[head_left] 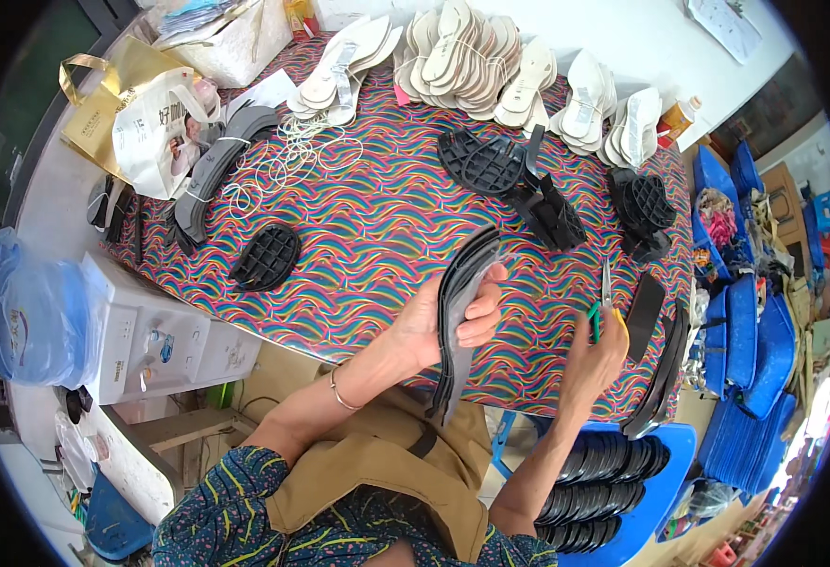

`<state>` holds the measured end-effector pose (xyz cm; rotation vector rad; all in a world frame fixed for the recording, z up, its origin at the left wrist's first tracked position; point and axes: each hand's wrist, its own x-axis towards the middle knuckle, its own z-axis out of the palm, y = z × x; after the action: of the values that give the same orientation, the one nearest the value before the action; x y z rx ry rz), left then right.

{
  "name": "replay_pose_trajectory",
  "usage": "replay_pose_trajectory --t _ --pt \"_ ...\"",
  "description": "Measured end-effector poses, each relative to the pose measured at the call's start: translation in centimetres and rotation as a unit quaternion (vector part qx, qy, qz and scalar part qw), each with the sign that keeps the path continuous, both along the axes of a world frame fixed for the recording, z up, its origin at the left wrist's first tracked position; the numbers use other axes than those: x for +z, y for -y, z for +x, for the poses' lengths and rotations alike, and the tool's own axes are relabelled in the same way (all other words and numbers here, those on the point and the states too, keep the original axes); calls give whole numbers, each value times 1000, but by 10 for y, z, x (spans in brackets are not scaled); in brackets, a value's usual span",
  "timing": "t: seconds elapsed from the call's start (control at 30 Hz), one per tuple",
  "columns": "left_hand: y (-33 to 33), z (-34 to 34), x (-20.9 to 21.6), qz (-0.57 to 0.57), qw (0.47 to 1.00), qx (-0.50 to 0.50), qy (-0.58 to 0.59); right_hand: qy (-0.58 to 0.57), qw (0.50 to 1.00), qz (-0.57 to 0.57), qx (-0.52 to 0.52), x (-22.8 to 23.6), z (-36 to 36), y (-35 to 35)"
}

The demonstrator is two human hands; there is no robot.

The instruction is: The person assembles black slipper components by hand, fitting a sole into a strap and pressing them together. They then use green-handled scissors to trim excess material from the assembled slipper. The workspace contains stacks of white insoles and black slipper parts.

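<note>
My left hand point(434, 321) is wrapped round a stack of long, curved black shoe pieces point(453, 321), held upright above the near edge of the table. My right hand point(596, 357) is at the right of the table, its fingers round the green and yellow handles of a pair of scissors point(607, 285) whose blades point away from me. Right of the scissors lies a flat dark rectangular block point(645, 316). Beyond it, along the table edge, rest more long black curved pieces point(659, 378).
Black gridded sole parts point(268, 257) lie on the patterned table point(377, 246). Bundles of pale insoles point(458, 57) line its back. Loose white cord point(287, 156) lies by a tied grey bundle point(215, 180). A blue crate point(661, 472) of black pieces stands beside my right arm.
</note>
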<state>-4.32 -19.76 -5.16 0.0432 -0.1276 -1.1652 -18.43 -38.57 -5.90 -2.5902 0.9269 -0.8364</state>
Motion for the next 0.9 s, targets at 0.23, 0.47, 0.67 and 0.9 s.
replay_pose_trajectory --t 0.23,0.47,0.67,0.9 --pt "6 9 -9 44 998 39 -17 29 873 423 241 20 14 -100" --pt "-1 -3 20 244 957 146 52 67 919 352 163 11 10 -119" --pt "-8 -7 -7 238 951 152 126 71 933 279 215 6 3 -106" --pt "-6 -23 -6 266 940 145 156 210 937 250 124 41 55 -88"
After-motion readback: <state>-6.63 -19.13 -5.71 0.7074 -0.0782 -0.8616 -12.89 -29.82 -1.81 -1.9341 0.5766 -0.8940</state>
